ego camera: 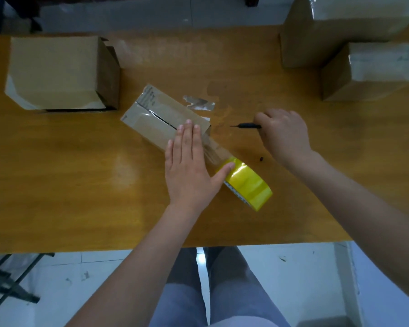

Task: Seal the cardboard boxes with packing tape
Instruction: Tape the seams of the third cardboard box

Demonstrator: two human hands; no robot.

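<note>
- While the box [159, 123] lay mid-table [57, 185], it was pressed by the flat left hand [189, 164], whose thumb touched the yellow tape [248, 185].
- A black tool [246, 125] was gripped by the right hand [283, 133].
- Print on the box was blurred, unreadable.

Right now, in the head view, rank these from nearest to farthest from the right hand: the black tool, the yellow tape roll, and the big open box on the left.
1. Black tool: gripped in the right hand itself.
2. Yellow tape roll: below and left of that hand, touched by the left hand's thumb.
3. Big open box: far left of the table.
</note>
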